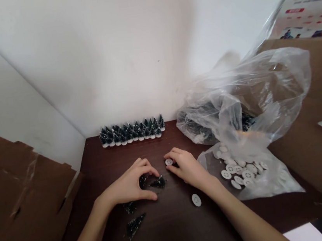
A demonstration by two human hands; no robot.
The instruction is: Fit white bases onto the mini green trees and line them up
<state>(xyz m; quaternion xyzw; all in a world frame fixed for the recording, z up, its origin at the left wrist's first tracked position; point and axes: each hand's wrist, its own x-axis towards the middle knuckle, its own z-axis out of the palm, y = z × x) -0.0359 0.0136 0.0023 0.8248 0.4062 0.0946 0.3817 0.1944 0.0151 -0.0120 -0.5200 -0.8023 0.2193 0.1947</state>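
My left hand [133, 181] is over the dark table, thumb and forefinger apart around a small dark green tree [158, 182] lying on its side. Other loose trees lie beside and below it, one [135, 225] nearer me. To the right, the thumb and fingers of my right hand [186, 168] close on a white round disc [169, 161]. Another white disc [196, 200] lies on the table below my right hand. Rows of small trees with white bases [131, 132] stand upright against the wall.
A clear plastic bag with dark trees [198, 123] lies at the back right. In front of it, an open bag holds several white discs [247, 174]. Cardboard boxes stand left [22, 208] and right [318, 156]. White paper [305, 234] lies at the lower right.
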